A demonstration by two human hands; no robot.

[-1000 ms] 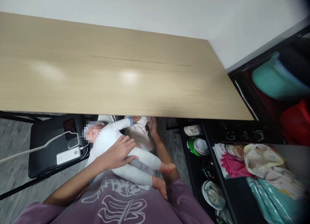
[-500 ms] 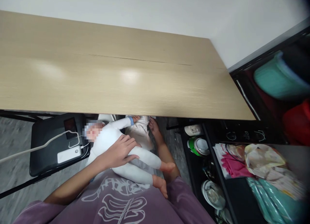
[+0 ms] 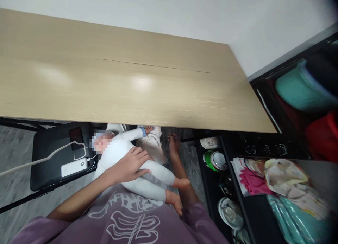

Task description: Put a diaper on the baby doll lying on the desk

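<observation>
Across my lap lies a baby doll (image 3: 113, 159) in a white suit with pale blue cuffs, its head to the left and bare feet to the right. Over its hip and upper thigh, my left hand (image 3: 134, 162) is closed, with the thumb along the leg. Just under the table's front edge, my right hand (image 3: 173, 142) hangs beyond the doll's feet. Its fingers are apart and hold nothing that I can see. Left of it, partly hidden by the tabletop, is a whitish cloth or bag (image 3: 154, 147), near the doll's hand.
A wooden table (image 3: 137, 92) spans the space ahead. On the left, a black seat (image 3: 47, 159) carries a white power bank (image 3: 74, 167), a cable and a dark phone-like object. To the right, black shelves (image 3: 253, 209) hold tins, bags, pink cloth (image 3: 255, 182) and a teal basin (image 3: 301, 89).
My right hand has moved right, away from the whitish cloth or bag beside it. My left hand and the doll stay in place. The view has shifted slightly.
</observation>
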